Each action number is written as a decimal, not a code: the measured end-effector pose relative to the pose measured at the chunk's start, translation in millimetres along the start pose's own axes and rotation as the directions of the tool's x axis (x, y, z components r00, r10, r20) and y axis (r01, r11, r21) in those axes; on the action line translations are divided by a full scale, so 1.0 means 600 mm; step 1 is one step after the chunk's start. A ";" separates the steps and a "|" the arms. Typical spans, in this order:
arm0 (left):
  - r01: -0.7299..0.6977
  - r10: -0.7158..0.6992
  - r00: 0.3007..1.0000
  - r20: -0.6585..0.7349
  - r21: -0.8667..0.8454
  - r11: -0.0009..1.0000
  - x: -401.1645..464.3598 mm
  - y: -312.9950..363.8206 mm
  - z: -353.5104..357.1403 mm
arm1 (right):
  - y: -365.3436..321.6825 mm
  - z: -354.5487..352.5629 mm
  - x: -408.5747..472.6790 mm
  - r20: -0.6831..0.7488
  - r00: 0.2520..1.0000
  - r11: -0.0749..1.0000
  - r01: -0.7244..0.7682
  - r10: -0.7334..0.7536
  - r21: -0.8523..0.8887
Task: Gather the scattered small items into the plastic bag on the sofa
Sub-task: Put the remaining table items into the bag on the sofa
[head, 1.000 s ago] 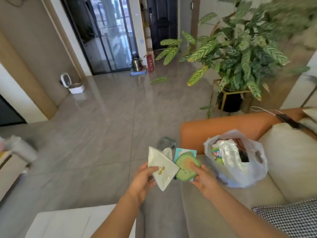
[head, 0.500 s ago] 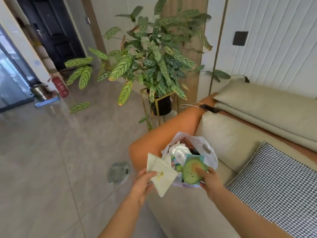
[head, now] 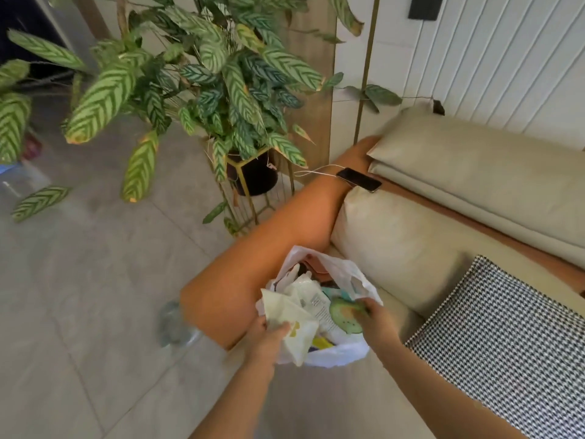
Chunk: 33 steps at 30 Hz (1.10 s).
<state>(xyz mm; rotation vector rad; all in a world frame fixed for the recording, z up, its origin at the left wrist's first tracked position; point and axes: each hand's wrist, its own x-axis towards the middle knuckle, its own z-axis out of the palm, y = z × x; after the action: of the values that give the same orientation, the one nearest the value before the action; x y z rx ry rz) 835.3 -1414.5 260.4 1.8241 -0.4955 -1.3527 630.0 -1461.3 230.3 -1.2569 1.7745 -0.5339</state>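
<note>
A white plastic bag (head: 343,274) stands open on the beige sofa seat (head: 373,394), beside the orange armrest (head: 262,258). It holds several packets and wrappers. My left hand (head: 269,339) grips a cream tissue packet (head: 289,321) at the bag's near left rim. My right hand (head: 375,318) pinches a green avocado-shaped item (head: 343,313) just inside the bag's mouth. Both items hang over the bag's contents.
A black-and-white checked cushion (head: 506,340) lies on the seat to the right. A phone (head: 359,179) with a white cable rests on the armrest's far end. A large potted plant (head: 221,90) on a gold stand rises behind the armrest. Grey tiled floor (head: 79,296) spreads left.
The view swung right and closer to the sofa. Both hands moved forward with their items, from in front of the bag to its open mouth.
</note>
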 end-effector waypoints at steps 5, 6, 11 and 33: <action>0.037 -0.031 0.999 -0.041 0.159 0.987 0.103 0.001 0.066 | 0.004 0.041 0.082 0.109 0.990 0.919 0.120 -0.085 -0.375; 0.059 -0.051 0.998 -0.045 0.191 0.980 0.119 -0.003 0.074 | 0.007 0.049 0.095 0.129 0.989 0.903 0.122 -0.075 -0.411; 0.206 -0.200 0.978 -0.051 0.283 0.937 0.174 -0.036 0.094 | 0.039 0.081 0.142 0.243 0.970 0.838 0.129 0.005 -0.531; 0.134 -0.149 0.989 0.010 0.385 0.913 0.069 0.003 0.044 | -0.032 0.093 0.078 0.374 0.926 0.827 0.253 -0.057 -0.501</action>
<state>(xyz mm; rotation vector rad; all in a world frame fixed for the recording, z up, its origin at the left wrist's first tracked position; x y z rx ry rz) 825.6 -1454.3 233.2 2.1892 -0.7003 -1.4690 681.9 -1504.2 196.2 -1.7775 1.5705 0.1315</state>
